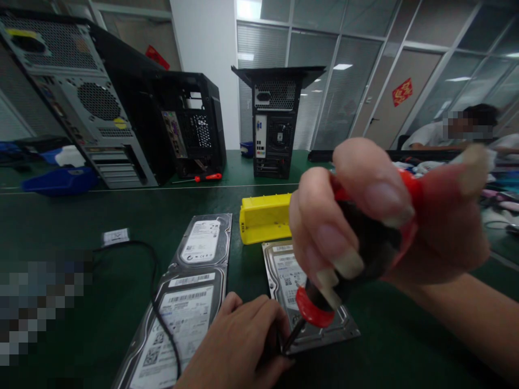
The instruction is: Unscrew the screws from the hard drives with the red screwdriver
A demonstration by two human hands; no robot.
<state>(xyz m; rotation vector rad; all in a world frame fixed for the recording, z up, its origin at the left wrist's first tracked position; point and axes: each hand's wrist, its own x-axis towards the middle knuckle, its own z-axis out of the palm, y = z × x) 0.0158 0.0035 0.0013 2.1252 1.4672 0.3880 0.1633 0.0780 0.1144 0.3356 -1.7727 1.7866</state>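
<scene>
Right now the right hand (pixel 365 216) grips a red-and-black screwdriver (pixel 357 248), tip down at the near corner of a hard drive (pixel 284 275) on the green table (pixel 60 216). The left hand (pixel 239 346) seems closed around the shaft; a slip could jab those fingers or strip the screw.

Yellow bin (pixel 263 218) blocks behind drive (pixel 284 270); two drives (pixel 190 292) crowd left; green mat (pixel 405 340) open right.

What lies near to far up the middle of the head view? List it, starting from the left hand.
Left hand → screwdriver in the right hand → yellow bin → upright computer case at the far table edge.
</scene>
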